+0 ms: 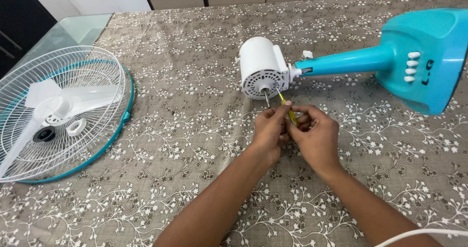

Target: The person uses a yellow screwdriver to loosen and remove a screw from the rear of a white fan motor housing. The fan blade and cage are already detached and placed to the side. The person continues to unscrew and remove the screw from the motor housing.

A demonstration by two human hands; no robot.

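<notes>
Hands meet just below the white motor housing (263, 74) of a dismantled table fan lying on its side on the floral tablecloth (195, 144). The left hand (268, 132) and right hand (314, 135) both have their fingers curled shut around a yellow-handled screwdriver (287, 109), whose tip points up at the vented face of the housing, beside the bare metal shaft (266, 98). The fan's turquoise base (429, 57) lies to the right; the wire guard (58, 110), with white blades inside, rests well apart at the left.
</notes>
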